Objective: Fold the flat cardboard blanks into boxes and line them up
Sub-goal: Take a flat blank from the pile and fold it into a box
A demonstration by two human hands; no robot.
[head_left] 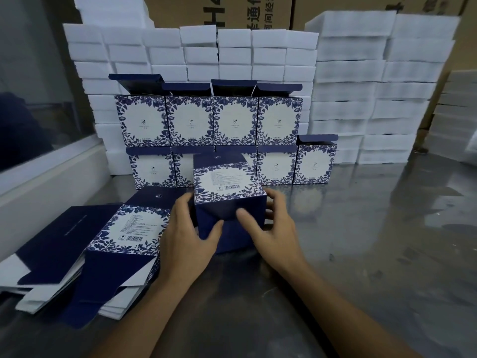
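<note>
Item 1: the box in hand (228,192), a blue-and-white floral carton, sits on the metal table (361,241) at centre, tipped so that its barcode panel faces up and its dark blue bottom flaps face you. Your left hand (189,236) holds its left side, fingers spread along that side, thumb laid across the near dark flap. Your right hand (273,228) mirrors it, fingers wrapped round the right edge and thumb pressing the same near face from the right. The box lies between your 2 palms, both thumbs touching its near face.

Item 2: the stack of flat blanks (103,254) lies near left on the table, just beside your left wrist, barcode panel up on the top blank, dark flaps fanned toward you.

Item 3: the finished boxes (232,130) stand just beyond the box in hand, in 2 tiers. The upper tier shows 4, top flaps raised. The lower tier shows 5, the middle ones partly hidden behind the held box; the rightmost of them (315,161) stands alone with nothing on top.

Item 4: white foam blocks (361,86) are stacked high behind and to the right of the boxes, with brown shipping cartons (219,11) at the far wall.
</note>
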